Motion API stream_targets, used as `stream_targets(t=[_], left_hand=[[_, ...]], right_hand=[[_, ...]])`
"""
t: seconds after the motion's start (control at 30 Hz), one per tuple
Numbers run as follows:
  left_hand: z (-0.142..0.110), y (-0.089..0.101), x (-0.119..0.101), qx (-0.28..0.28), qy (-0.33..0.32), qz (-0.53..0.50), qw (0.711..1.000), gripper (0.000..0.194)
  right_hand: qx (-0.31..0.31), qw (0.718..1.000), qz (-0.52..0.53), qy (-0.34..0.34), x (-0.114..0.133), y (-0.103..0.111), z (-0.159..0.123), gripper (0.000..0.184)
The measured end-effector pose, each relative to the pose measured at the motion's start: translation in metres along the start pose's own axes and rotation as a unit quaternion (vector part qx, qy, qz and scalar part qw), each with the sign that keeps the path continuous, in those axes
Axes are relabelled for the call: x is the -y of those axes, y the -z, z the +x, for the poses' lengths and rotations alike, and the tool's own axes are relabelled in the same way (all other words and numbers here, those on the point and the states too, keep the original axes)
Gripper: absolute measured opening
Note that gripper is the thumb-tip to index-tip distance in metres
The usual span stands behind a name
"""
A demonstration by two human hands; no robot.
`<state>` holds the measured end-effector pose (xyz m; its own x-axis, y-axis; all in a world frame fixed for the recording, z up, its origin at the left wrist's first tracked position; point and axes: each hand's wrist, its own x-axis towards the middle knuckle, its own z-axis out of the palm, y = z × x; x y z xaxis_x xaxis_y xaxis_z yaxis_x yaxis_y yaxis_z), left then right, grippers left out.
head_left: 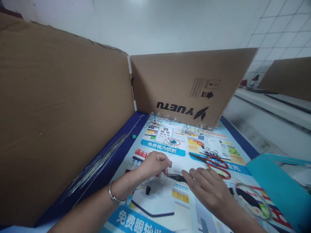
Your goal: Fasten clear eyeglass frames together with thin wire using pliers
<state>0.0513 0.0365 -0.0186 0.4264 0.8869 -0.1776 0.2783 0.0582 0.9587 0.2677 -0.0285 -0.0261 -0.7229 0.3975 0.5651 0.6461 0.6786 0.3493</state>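
My left hand (158, 163), with a silver bangle on its wrist, is closed in a pinch on a thin wire (171, 170) whose full shape is too fine to make out. My right hand (210, 189) is wrapped round a pair of dark, narrow-nosed pliers (177, 177). The pliers' tip points left and meets the wire just below my left fingertips; the handles are hidden in my palm. Beyond my right hand lie red-handled scissors (217, 163), blades pointing left. A small black piece (148, 190) sits below my left hand.
Long thin wires (102, 161) lie bundled along the left cardboard wall (65, 119). Small wire pieces (167, 117) are heaped by the back cardboard panel (184, 84). Black rings (211, 152) lie behind the scissors. A wire coil (252, 200) and a turquoise box (274, 184) are at right.
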Motion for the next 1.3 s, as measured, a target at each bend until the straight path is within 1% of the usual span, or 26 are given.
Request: stream_targets(t=[0.17,0.5,0.83,1.0,1.17,1.3], left_hand=[[0.002,-0.001,0.002,0.013,0.003,-0.013,1.0,0.019],[0.0,-0.002,0.005,0.011,0.008,-0.005,1.0,0.018],[0.0,-0.005,0.005,0.009,0.004,0.015,1.0,0.018],[0.0,-0.005,0.006,0.001,-0.013,0.039,0.999,0.02],[-0.004,-0.004,0.004,-0.006,-0.028,0.065,0.997,0.021],[-0.007,-0.005,0.003,-0.008,-0.045,0.099,0.994,0.023]], right_hand=[[0.005,1.0,-0.002,0.01,0.001,0.002,0.001,0.029],[-0.003,1.0,-0.006,0.007,0.004,0.002,0.002,0.028],[0.022,1.0,0.0,0.004,0.007,-0.009,-0.009,0.028],[0.018,1.0,0.003,-0.023,0.013,-0.007,-0.005,0.024],[0.025,0.997,0.013,-0.071,0.02,-0.003,0.0,0.025],[0.009,0.995,0.029,-0.092,0.023,-0.002,0.001,0.023]])
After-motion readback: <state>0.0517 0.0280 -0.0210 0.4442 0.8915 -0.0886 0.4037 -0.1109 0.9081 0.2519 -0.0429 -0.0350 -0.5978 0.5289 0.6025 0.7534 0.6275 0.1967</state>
